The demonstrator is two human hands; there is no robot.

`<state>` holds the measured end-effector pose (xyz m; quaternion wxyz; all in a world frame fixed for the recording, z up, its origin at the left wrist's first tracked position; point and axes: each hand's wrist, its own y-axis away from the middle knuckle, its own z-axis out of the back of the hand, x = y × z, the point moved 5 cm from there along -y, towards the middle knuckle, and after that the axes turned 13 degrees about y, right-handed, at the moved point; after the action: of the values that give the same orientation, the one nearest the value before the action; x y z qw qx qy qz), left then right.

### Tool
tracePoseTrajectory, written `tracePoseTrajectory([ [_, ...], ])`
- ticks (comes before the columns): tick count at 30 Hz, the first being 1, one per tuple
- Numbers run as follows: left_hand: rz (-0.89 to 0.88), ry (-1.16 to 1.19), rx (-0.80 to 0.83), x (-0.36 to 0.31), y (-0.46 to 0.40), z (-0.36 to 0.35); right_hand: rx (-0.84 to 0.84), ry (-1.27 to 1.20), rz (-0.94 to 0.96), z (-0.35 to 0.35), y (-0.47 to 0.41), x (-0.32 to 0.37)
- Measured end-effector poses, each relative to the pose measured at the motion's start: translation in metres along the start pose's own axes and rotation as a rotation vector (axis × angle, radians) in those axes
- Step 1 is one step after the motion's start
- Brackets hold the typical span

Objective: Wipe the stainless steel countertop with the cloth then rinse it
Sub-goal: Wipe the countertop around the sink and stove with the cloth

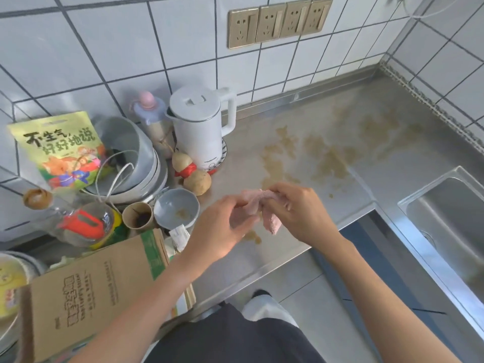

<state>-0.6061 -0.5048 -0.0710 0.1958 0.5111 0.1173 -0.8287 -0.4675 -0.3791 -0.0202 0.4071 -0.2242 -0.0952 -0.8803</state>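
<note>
A small pink cloth [269, 221] is bunched between both hands, held just above the front part of the stainless steel countertop [366, 121]. My left hand [222, 226] grips its left end and my right hand [301, 213] grips its top and right side; a fold hangs down between them. Brownish smears [324, 153] spread across the middle of the countertop, with a small spot near the front edge under my left hand. The steel sink [450, 218] lies at the right.
A white electric kettle [203, 127] stands at the back left, beside a baby bottle, a gourd figure [190, 174], stacked bowls, a small grey bowl [176, 212], a snack bag and a cardboard box [91, 292]. Tiled wall with sockets behind.
</note>
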Motion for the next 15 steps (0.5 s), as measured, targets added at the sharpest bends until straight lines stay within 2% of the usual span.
tracePoseTrajectory([
  [5,0.054,-0.127,-0.016,0.02,-0.019,0.022,-0.008,0.145,-0.069,-0.012,-0.022,-0.007],
  [8,0.137,-0.084,-0.065,0.026,-0.03,0.031,0.012,0.15,-0.196,-0.026,-0.026,-0.015],
  [11,0.16,0.034,-0.122,0.019,-0.032,0.024,0.075,-0.031,-0.373,-0.044,-0.027,-0.014],
  [15,0.234,0.337,-0.011,0.004,-0.032,-0.019,0.146,-0.487,-0.521,-0.06,-0.029,-0.024],
])
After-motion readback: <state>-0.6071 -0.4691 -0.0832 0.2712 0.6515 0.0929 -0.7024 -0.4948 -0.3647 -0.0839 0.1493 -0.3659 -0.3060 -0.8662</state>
